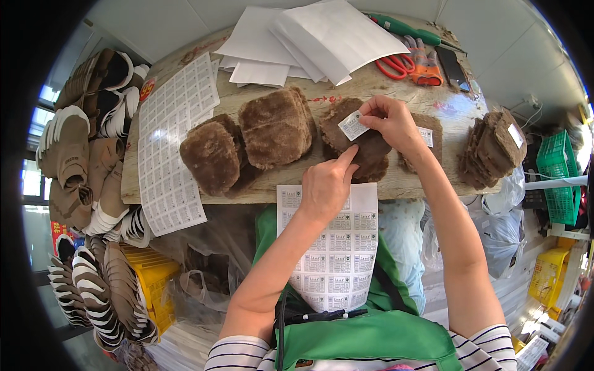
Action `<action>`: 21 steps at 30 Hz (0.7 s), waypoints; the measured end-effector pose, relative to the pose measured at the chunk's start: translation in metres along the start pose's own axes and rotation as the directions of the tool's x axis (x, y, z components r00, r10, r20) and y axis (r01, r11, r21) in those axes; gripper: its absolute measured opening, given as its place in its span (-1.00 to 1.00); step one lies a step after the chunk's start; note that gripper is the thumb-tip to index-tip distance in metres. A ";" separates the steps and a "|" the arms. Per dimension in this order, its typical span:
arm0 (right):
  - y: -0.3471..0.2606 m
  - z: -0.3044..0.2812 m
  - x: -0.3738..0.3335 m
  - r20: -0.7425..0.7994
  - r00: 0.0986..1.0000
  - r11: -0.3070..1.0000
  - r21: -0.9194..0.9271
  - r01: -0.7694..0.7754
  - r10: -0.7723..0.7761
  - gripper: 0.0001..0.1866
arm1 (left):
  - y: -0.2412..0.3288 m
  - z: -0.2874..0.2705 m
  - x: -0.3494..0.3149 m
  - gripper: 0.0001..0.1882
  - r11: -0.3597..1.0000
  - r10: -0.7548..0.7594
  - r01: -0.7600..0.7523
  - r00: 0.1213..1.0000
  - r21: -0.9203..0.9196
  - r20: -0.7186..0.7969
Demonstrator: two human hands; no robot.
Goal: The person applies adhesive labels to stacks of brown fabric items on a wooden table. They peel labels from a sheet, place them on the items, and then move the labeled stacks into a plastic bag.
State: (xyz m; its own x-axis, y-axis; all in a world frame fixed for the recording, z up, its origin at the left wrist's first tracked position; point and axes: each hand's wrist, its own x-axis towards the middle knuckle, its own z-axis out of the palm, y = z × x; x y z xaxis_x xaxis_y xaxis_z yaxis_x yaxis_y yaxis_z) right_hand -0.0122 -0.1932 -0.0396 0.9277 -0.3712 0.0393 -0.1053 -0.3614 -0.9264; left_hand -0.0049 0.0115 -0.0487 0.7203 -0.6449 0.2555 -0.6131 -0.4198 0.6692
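Across the wooden table (232, 102), I see the right hand (390, 123) reaching up and bent inward at the wrist, thumb and index finger pinched on a white label (353, 126). The label juts left of those fingertips, over a brown plush piece (373, 151). I make out the left hand (328, 187) pointing toward that piece, index extended, thumb slightly apart
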 end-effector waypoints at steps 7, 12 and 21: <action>0.002 0.004 -0.002 -0.074 0.997 0.993 -0.107 -0.046 0.038 -0.82 | 0.000 0.001 0.000 -0.63 1.000 -0.004 0.004 1.000 -0.016 0.006; -0.007 0.011 -0.006 -0.130 0.991 0.960 -0.272 -0.060 0.025 -0.69 | -0.001 0.002 0.000 -0.65 0.999 0.040 -0.040 0.999 -0.010 -0.026; -0.018 0.017 -0.006 -0.092 0.987 0.802 -0.596 0.049 -0.129 -0.52 | -0.004 0.005 -0.001 -0.66 0.996 0.081 -0.080 0.996 0.027 -0.042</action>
State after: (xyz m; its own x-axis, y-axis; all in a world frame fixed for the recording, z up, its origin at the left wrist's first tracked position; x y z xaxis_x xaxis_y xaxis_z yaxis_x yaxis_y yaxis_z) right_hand -0.0096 -0.1702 -0.0295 0.8966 -0.3987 0.1930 -0.2521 -0.8175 -0.5179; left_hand -0.0045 0.0102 -0.0553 0.6813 -0.6493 0.3378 -0.6772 -0.3840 0.6277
